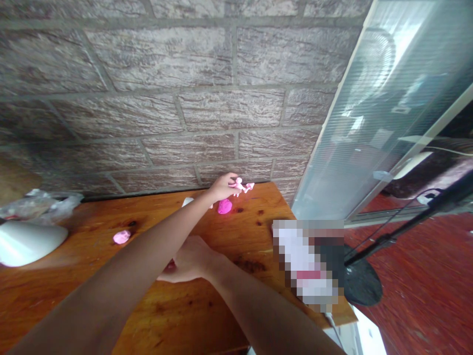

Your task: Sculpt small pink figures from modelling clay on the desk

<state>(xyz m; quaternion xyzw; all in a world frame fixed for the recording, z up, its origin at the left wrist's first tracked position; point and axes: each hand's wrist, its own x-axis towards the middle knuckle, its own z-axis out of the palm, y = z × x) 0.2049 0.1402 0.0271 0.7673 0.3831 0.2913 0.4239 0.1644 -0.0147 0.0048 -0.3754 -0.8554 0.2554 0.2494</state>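
My left hand reaches across to the far edge of the table, its fingers closed on a small light pink figure. The figure has a rounded head, thin limbs and a pointed piece at its right. Just below that hand lies a bright pink lump that looks like modelling clay. My right hand is curled under my left forearm, which covers most of its fingers. A bit of reddish colour shows in its curl, but I cannot make out what it is. Left of my forearm sits a pale pink lump.
The wooden table meets a brick-patterned wall. A white object is partly behind my left forearm. A white rounded thing and clear plastic wrapping are at left. A blurred-out item lies by the right edge, beside a black stand.
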